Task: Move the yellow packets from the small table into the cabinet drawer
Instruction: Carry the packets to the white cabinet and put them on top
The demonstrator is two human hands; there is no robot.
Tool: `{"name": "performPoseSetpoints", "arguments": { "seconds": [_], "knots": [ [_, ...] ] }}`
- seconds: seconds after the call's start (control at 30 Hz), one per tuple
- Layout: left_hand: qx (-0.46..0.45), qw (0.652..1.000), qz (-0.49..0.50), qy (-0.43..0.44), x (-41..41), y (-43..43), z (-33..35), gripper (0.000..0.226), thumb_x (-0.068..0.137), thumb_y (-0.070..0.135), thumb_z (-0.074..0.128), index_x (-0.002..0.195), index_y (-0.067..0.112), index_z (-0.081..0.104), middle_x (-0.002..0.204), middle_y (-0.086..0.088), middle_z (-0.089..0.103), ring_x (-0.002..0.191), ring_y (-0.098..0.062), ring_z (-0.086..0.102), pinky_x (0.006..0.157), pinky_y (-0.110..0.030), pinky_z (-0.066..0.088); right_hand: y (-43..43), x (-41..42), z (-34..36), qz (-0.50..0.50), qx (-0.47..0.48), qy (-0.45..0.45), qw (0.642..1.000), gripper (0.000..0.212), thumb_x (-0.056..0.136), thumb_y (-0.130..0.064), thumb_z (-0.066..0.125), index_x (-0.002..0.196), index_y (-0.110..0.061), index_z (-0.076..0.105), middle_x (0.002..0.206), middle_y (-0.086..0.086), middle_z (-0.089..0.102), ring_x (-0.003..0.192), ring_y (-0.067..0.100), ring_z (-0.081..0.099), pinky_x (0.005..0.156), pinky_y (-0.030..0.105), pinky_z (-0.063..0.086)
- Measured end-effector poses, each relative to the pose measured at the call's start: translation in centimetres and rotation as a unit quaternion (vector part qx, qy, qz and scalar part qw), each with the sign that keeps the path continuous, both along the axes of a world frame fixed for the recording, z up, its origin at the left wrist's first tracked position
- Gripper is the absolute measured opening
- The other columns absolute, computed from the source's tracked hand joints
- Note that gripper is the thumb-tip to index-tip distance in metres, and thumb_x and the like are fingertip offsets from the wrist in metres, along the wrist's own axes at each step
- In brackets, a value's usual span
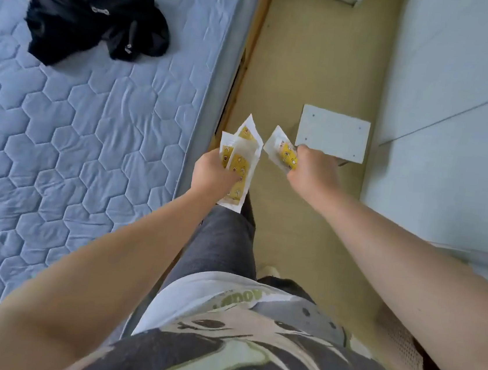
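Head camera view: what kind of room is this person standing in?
Most likely a bedroom. A quilted blue mattress fills one side, black clothing lies tossed on it, and what look like white cabinet fronts line the other side of a narrow floor strip.

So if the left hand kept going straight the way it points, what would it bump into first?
Likely the yellow packet pinched in the right hand, with the small white table just beyond; depth is unclear here.

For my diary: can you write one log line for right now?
left hand: holds fan of yellow packets | right hand: holds single yellow packet | small table: by right hand
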State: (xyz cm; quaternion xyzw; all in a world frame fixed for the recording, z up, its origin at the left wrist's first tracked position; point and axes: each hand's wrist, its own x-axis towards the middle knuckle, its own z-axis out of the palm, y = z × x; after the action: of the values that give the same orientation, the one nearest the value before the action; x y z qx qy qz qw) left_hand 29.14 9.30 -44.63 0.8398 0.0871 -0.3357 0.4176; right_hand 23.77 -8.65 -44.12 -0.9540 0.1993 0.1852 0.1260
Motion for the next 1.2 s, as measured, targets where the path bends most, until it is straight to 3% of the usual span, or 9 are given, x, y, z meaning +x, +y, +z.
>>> {"name": "performPoseSetpoints", "arguments": {
  "seconds": [0.1,0.17,0.33,0.57,0.67,0.77,0.87,1.07,1.2],
  "knots": [
    [0.005,1.000,-0.001,0.000,8.1,-2.1,-0.2,0.023,0.080,0.009,0.071,0.096,0.018,0.058,0.089,0.002,0.064,0.080,-0.017,0.063,0.062,-0.027,0.051,-2.5,8.1,0.3,-0.013,-0.025,-0.005,1.000,0.012,0.082,-0.011,0.055,0.084,-0.012,0.044,0.072,0.005,0.050,0.067,0.030,0.049,0.045,0.026,0.022],
    [0.002,1.000,-0.008,-0.001,13.7,-4.0,0.2,0.024,0.080,0.009,0.071,0.098,0.018,0.057,0.094,-0.001,0.065,0.083,-0.020,0.063,0.065,-0.030,0.050,-4.0,13.4,0.8,-0.037,-0.018,-0.011,0.999,0.010,0.082,-0.010,0.055,0.086,-0.012,0.046,0.074,0.005,0.050,0.068,0.030,0.047,0.048,0.027,0.025],
    [0.009,0.998,-0.045,-0.032,25.6,-8.3,3.1,0.022,0.081,0.007,0.068,0.097,0.016,0.055,0.076,0.007,0.055,0.068,-0.012,0.056,0.050,-0.021,0.042,-7.0,24.7,3.0,-0.076,0.002,-0.026,0.997,0.009,0.082,-0.011,0.057,0.087,-0.011,0.049,0.077,0.006,0.053,0.069,0.030,0.048,0.056,0.029,0.033],
    [0.003,0.997,-0.060,-0.056,37.9,-15.5,5.1,0.023,0.081,0.007,0.068,0.100,0.015,0.057,0.085,0.001,0.059,0.076,-0.018,0.059,0.055,-0.021,0.046,-14.4,36.7,4.8,-0.088,-0.014,-0.061,0.994,0.010,0.082,-0.011,0.058,0.089,-0.011,0.051,0.076,0.006,0.054,0.068,0.030,0.050,0.056,0.029,0.033],
    [-0.001,0.996,-0.067,-0.061,42.9,-19.8,5.1,0.022,0.082,0.008,0.068,0.096,0.017,0.054,0.078,0.004,0.056,0.071,-0.014,0.057,0.052,-0.020,0.046,-18.4,41.6,4.6,-0.095,-0.008,-0.077,0.992,0.013,0.083,-0.012,0.059,0.083,-0.013,0.046,0.074,0.005,0.053,0.066,0.030,0.049,0.054,0.029,0.032],
    [-0.002,0.995,-0.077,-0.070,48.8,-25.3,4.6,0.022,0.082,0.008,0.068,0.093,0.018,0.052,0.074,0.007,0.053,0.067,-0.011,0.055,0.051,-0.021,0.045,-23.6,46.9,3.9,-0.104,-0.008,-0.090,0.991,0.015,0.082,-0.010,0.058,0.083,-0.014,0.045,0.075,0.004,0.053,0.066,0.028,0.048,0.049,0.027,0.027],
    [-0.001,0.993,-0.085,-0.078,55.7,-32.4,4.2,0.023,0.081,0.009,0.068,0.099,0.016,0.055,0.082,0.003,0.059,0.079,-0.019,0.061,0.059,-0.026,0.049,-30.2,53.2,3.2,-0.111,-0.007,-0.083,0.990,0.015,0.081,-0.009,0.059,0.083,-0.013,0.044,0.073,0.003,0.050,0.067,0.028,0.048,0.044,0.026,0.020],
    [-0.007,0.995,-0.072,-0.073,68.4,-46.3,4.8,0.019,0.081,0.007,0.066,0.093,0.016,0.055,0.078,0.004,0.058,0.070,-0.015,0.059,0.052,-0.024,0.048,-43.9,65.3,3.5,-0.104,0.003,-0.084,0.991,0.010,0.083,-0.014,0.058,0.089,-0.011,0.051,0.077,0.004,0.054,0.069,0.028,0.049,0.054,0.028,0.030],
    [-0.017,0.997,-0.050,-0.055,74.6,-52.7,4.4,0.017,0.079,0.007,0.066,0.089,0.016,0.056,0.079,0.002,0.060,0.077,-0.020,0.063,0.066,-0.032,0.055,-50.6,71.3,4.2,-0.100,-0.013,-0.081,0.992,0.013,0.082,-0.012,0.058,0.087,-0.012,0.046,0.074,0.004,0.051,0.067,0.027,0.049,0.045,0.027,0.022]
  ]
}}
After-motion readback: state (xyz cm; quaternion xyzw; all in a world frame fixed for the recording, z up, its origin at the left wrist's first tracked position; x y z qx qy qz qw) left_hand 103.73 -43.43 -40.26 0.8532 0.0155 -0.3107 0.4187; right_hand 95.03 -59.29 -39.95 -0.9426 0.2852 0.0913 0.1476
